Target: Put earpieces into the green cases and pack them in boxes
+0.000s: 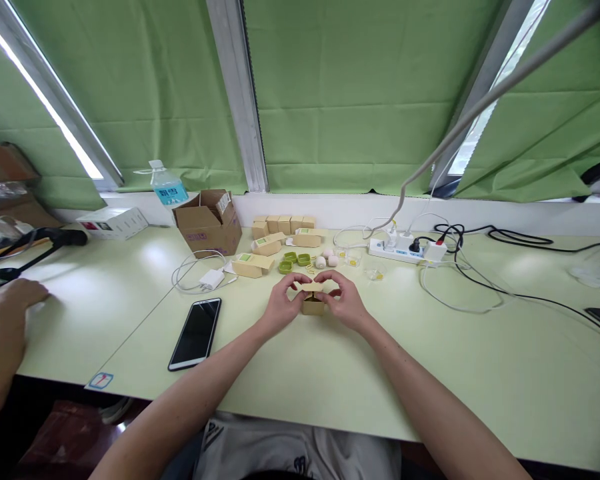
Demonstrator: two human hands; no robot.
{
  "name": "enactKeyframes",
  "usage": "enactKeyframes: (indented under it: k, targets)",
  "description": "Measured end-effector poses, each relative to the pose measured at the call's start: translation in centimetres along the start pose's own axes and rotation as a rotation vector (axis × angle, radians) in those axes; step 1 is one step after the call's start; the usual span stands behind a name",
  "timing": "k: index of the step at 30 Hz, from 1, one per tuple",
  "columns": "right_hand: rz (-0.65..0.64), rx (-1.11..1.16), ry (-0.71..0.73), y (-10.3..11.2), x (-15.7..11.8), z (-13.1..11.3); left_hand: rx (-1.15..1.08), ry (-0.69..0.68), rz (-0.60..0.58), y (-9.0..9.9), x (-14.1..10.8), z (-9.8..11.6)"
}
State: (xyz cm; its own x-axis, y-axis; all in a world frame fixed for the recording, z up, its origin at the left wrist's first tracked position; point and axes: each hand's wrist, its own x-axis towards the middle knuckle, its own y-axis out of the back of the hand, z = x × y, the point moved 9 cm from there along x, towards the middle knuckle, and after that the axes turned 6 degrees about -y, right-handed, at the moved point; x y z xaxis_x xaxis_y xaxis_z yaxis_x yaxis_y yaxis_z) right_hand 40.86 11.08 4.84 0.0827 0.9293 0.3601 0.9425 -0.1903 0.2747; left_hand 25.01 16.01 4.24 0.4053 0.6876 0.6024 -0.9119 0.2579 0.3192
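Note:
A small tan cardboard box (313, 307) stands on the pale table between my hands, its top flaps raised. My left hand (283, 303) pinches the box's upper left side, and my right hand (346, 301) pinches its upper right side. Just beyond them lie several green cups (290, 258), a few pale round pieces (321, 262) and clear plastic pieces with yellow bits (375, 273). Opened tan boxes (253, 265) lie behind and to the left. A row of closed small boxes (284, 224) stands by the wall.
A phone (195, 335) lies left of my forearm, near a white charger (212, 279). Behind are a brown carton (209, 225) and a bottle (169, 187). A power strip (396, 251) with tangled cables sits right. Another person's hand (17, 297) rests at far left.

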Motion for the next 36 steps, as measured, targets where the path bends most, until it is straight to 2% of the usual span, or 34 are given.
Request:
enactKeyframes:
  k: [4, 10, 16, 21, 28, 36]
  targets:
    - [-0.048, 0.046, 0.026, -0.1, -0.3, -0.7, -0.007, 0.006, -0.030, 0.6, 0.0, 0.1]
    - [-0.032, -0.025, 0.094, -0.1, -0.4, -0.8, -0.101, -0.117, -0.247, 0.4, -0.2, 1.5]
    - [-0.043, -0.069, 0.157, -0.2, -0.7, -1.1, -0.003, -0.140, -0.199, 0.8, -0.1, 1.9]
    - [-0.068, -0.108, 0.176, -0.4, -0.9, -1.3, 0.078, -0.167, -0.219, 0.7, -0.2, 2.0]
    - [-0.079, -0.266, 0.269, -0.2, -1.0, -1.7, 0.276, -0.332, -0.280, 0.2, -0.7, 2.9]
    - [-0.116, -0.245, 0.231, -0.2, -0.7, -1.5, 0.360, -0.197, -0.295, -0.3, -0.1, 2.6]
